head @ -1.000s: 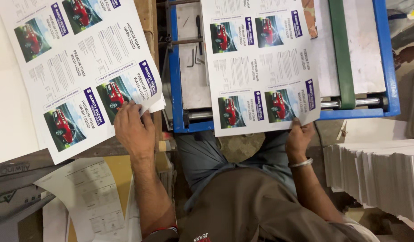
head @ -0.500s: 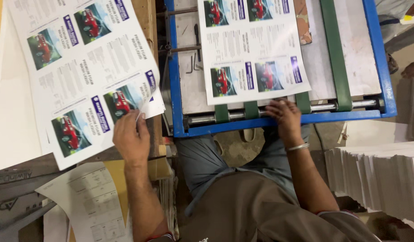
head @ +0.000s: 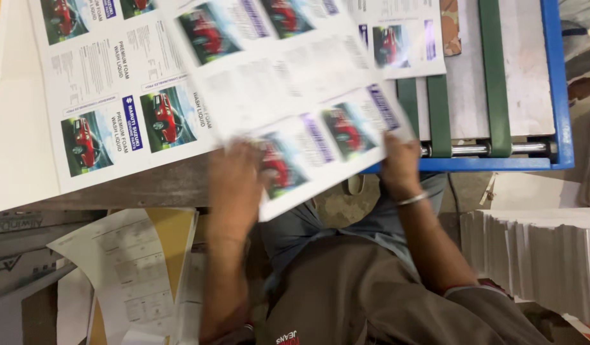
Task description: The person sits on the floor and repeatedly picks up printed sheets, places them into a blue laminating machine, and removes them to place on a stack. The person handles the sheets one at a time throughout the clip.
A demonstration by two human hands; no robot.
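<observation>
While both hands grasp it, left hand [head: 234, 176] and right hand [head: 398, 163], the printed sheet [head: 295, 83] slants from centre frame toward the blue feed table [head: 559, 96], upper right.

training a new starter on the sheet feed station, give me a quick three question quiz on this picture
1. True or false: both hands hold the same printed sheet.
2. What colour is the frame of the feed table? A) red B) blue C) yellow
3. What lies to the person's right, beside the right hand's arm?

Key
1. True: the left hand and the right hand hold its near edge; it is blurred.
2. B
3. A stack of white paper.
</observation>
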